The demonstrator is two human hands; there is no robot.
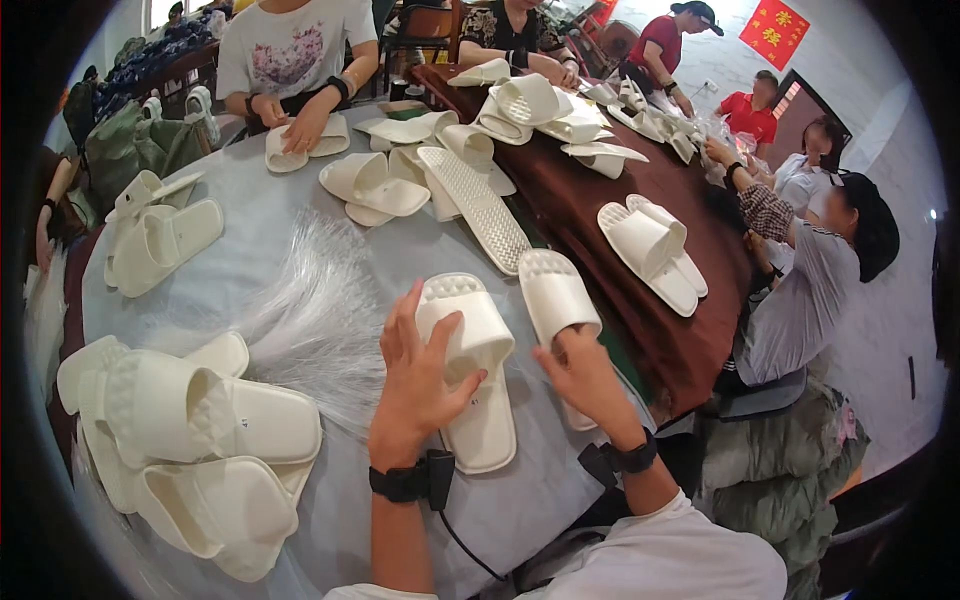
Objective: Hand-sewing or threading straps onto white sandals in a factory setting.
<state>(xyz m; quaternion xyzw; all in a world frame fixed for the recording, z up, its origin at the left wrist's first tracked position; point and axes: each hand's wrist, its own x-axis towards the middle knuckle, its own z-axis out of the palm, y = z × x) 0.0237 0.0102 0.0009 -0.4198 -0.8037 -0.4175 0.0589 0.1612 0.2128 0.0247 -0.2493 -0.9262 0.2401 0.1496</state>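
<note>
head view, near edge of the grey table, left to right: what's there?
Pile of white slippers → bundle of clear plastic strands → left hand → the white slipper it rests on → right hand touching a second white slipper → dark red table.

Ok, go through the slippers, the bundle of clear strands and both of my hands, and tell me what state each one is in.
Left hand: open, fingers spread over the strap of the near slipper.
Right hand: closed around the heel end of the second slipper.
Near slipper: sole down on the grey table.
Second slipper: strap side up, gripped.
Slipper pile: stacked loosely.
Clear strands: fanned out flat.
</note>
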